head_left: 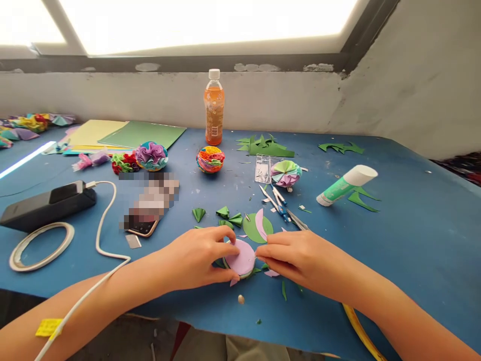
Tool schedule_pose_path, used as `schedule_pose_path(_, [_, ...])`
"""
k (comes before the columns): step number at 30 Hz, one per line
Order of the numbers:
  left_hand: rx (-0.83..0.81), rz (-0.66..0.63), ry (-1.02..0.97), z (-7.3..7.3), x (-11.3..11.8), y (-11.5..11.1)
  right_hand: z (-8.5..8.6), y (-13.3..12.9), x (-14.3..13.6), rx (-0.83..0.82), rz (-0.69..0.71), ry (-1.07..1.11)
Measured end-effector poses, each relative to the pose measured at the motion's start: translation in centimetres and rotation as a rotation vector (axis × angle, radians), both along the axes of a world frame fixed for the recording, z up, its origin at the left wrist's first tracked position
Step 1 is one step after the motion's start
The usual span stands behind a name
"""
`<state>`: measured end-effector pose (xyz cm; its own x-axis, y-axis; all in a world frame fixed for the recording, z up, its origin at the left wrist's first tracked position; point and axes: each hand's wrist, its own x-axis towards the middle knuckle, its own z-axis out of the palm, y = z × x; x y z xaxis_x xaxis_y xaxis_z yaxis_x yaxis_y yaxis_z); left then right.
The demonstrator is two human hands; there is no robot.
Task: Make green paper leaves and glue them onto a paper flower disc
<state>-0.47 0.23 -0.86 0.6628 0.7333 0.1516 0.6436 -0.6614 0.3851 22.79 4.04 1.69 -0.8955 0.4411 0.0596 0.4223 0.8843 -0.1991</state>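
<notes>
A lilac round paper disc [242, 256] lies near the front of the table, with a paler layer showing under its rim. My left hand [205, 255] grips it from the left, thumb at the lower edge and fingers on top. At its right edge my right hand [291, 255] has its fingertips pinched together; what they hold is too small to make out. Just behind the hands is a green paper circle [255, 231] with a lilac crescent [259, 222] on it. Folded green paper pieces [224, 212] and cut scraps surround the disc.
Behind are scissors [296, 219], a compass [276, 200], a glue stick [347, 184], pleated paper balls [210, 159] and a drink bottle [214, 108]. On the left, a phone [150, 200], a black power bank [48, 203] and a tape roll [41, 246]. A white cable [101, 220] crosses my left forearm.
</notes>
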Motion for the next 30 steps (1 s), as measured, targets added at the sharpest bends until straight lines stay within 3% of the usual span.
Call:
schedule_pose_path(12, [0.095, -0.086, -0.004, -0.2, -0.5, 0.5, -0.1, -1.7, -0.6, 0.023, 0.075, -0.059])
schedule_pose_path(20, [0.039, -0.099, 0.006, -0.1, -0.6, 0.5, 0.1, -1.8, -0.6, -0.019, 0.086, -0.098])
schedule_pose_path(30, [0.057, -0.120, 0.023, -0.1, -0.6, 0.6, -0.4, -2.6, -1.5, -0.005, -0.005, -0.111])
